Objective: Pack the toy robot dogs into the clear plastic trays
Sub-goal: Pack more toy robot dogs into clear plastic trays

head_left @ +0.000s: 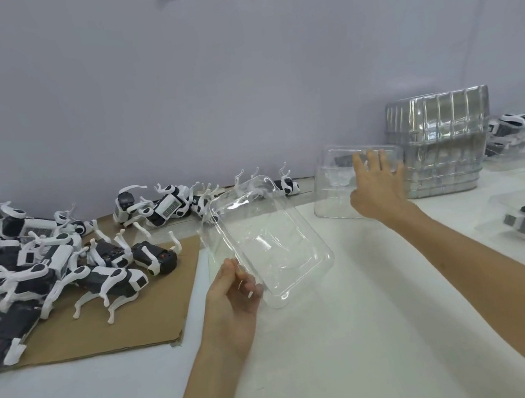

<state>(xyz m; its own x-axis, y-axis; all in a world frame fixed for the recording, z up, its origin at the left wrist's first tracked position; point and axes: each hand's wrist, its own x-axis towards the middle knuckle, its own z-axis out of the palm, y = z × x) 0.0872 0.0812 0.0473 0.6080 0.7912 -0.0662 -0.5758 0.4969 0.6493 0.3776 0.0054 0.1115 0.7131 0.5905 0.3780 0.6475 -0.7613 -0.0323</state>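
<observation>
While trays are readied, left hand (232, 294): pinches clear tray (272, 242) by its near corner.
Right hand (374, 180): fingers spread, against second tray (332, 187).
Toy dogs (22, 266): heaped left of left hand, unpacked.
Risk: one-corner pinch may let tray tilt or slip.

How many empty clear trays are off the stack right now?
2. The near tray is held at its corner by the left hand; the far tray sits beside the tray stack, where the open right hand reaches. Nested ones could be hidden.
</observation>
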